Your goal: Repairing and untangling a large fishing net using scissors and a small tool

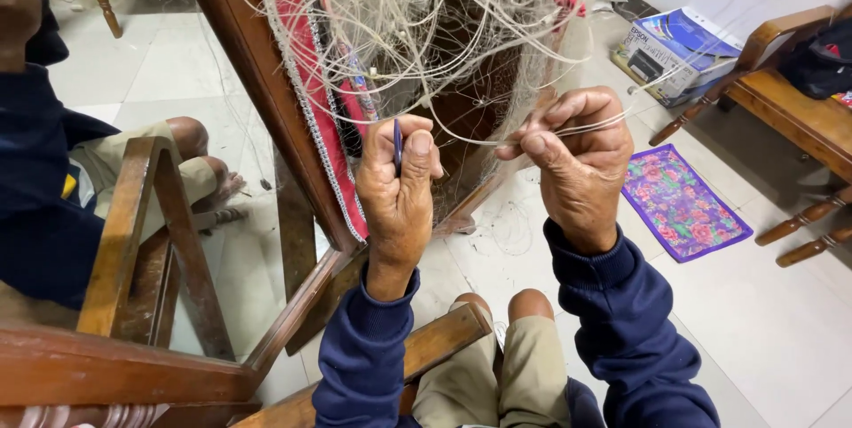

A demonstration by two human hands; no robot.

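centre of frame: both hands raised, backs to the camera, near each other but not touching. left hand (399, 193) is closed on a thin dark blue tool (398, 146), flat and narrow, pinched upright between thumb and forefinger; only a short strip of it shows above the knuckles. right hand (581, 162) is curled shut, fingers folded over several fine pale strands, which run taut from its grip toward the left hand.

upper centre: the strands belong to a tangled mass of translucent whitish fishing net (444, 19), thin monofilament, loops and knots hanging loose, glossy where light catches. a small pink tuft (570, 4) sits in the net at upper right of the tangle. the net drapes over a dark brown polished wooden chair frame (257, 73), tilted diagonally from top centre to lower left, with a red cloth strip edged in silver-grey braid (311, 99) running along it.

both forearms wear navy blue knit sleeves (621, 304) with ribbed cuffs. bottom centre: bare knees in khaki shorts (493, 366).

left edge: another person seated, navy top, beige shorts, bare leg (191, 139) on the floor, partly behind a wooden chair arm (133, 233).

right side: purple floral rectangular mat (679, 202) flat on pale glossy floor tiles (781, 321); a blue and white cardboard box (674, 51) above it; a wooden bench with turned legs (799, 117) at far right, a black bag (821, 59) on it.
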